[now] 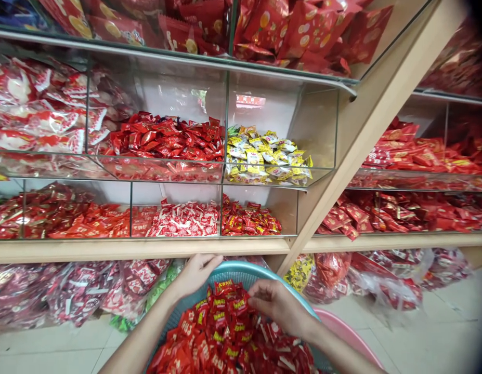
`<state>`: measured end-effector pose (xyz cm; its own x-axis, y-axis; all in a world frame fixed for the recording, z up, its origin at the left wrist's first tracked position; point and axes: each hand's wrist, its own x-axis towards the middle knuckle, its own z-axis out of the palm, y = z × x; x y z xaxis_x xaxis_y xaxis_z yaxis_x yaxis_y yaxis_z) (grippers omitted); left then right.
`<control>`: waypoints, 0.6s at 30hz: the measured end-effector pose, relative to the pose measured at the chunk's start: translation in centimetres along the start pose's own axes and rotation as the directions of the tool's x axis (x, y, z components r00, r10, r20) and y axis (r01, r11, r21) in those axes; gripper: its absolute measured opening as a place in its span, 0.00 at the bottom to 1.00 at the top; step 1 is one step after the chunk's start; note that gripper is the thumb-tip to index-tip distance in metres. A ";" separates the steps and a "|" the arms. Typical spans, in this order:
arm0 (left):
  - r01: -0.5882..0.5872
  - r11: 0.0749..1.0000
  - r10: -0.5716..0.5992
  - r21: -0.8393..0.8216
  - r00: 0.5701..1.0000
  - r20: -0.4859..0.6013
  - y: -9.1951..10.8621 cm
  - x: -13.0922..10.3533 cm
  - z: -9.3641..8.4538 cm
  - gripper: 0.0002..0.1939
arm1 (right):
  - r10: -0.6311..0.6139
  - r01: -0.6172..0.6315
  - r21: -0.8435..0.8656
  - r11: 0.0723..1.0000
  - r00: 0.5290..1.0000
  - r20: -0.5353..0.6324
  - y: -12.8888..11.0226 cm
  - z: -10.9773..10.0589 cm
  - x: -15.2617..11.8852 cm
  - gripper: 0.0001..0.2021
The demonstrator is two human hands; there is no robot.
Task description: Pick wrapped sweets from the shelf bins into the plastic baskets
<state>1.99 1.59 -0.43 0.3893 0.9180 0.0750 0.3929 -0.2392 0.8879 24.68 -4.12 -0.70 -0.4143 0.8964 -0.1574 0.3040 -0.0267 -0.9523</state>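
Observation:
A teal plastic basket (241, 267) full of small red wrapped candies (221, 332) is in front of me, below the shelves. At the far left of the basket's rim, my left hand (197, 274) is closed round the edge. My right hand (278, 304) is over the candies on the right side, its fingers curled down with the tips at the wrappers; whether a candy is between them is hidden. Candies with yellow lettering lie on top near the right fingertips, and red-and-white ones lie under that hand.
Glass-fronted shelves hold red candies (166, 137), yellow-and-white candies (264, 150) and red-yellow candies (248, 218). A wooden shelf edge (108, 249) runs just beyond the basket. Bagged candies (85, 288) sit on the floor beneath. A pink basin (348, 332) shows at the right.

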 end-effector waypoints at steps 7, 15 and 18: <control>-0.007 1.000 0.007 0.003 1.000 0.008 -0.1 0.1 0.0 0.21 | 0.003 -0.044 -0.258 0.965 0.988 -0.157 0.1 -1.6 -1.4 0.08; -0.009 1.000 0.009 0.005 1.000 0.007 -0.1 0.2 0.1 0.21 | -0.125 -0.027 -0.540 0.841 0.962 -0.242 -0.4 -2.1 -1.5 0.11; -0.002 1.000 0.002 0.006 1.000 -0.001 -0.1 0.0 0.0 0.21 | -0.180 -0.015 -0.634 0.773 0.953 -0.242 -0.4 -1.6 -1.0 0.11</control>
<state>1.99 1.61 -0.56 0.3896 0.9178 0.0769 0.3975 -0.2429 0.8848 26.34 -4.35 0.28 -0.2418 0.9666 0.0845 0.7856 0.2462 -0.5676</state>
